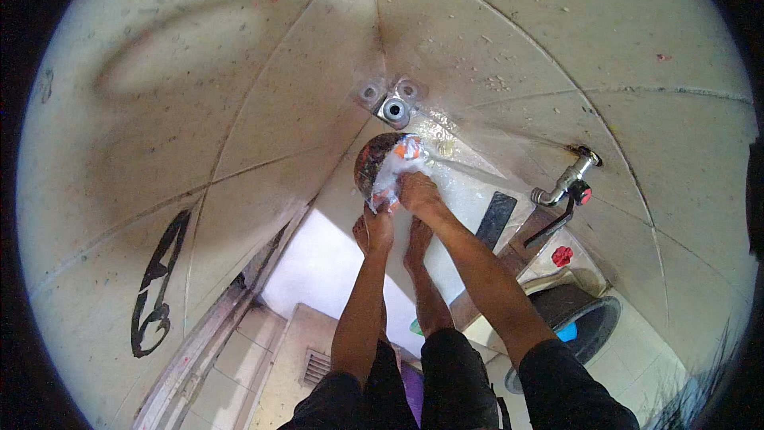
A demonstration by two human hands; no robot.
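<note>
Out ahead of me near the corner, a dark, scorched-looking round pot [368, 161] rests low over the wet floor. My left hand [380, 227] is closed at its near edge, and the fingers are partly hidden. White suds cover much of the pot's right side. My right hand [419, 193] presses into the suds with its fingers curled. Under and beside it shows a crumpled white-and-orange piece [408, 148], too foamy to tell whether it is plastic or cloth. Both arms reach forward above my bare feet [418, 240].
A drain fitting [395, 111] sits in the corner beyond the pot. On the right wall is a metal tap [567, 181] with a dark lever. Below it lie a red flower-shaped item [562, 256] and a dark bucket [606, 320] with something blue inside.
</note>
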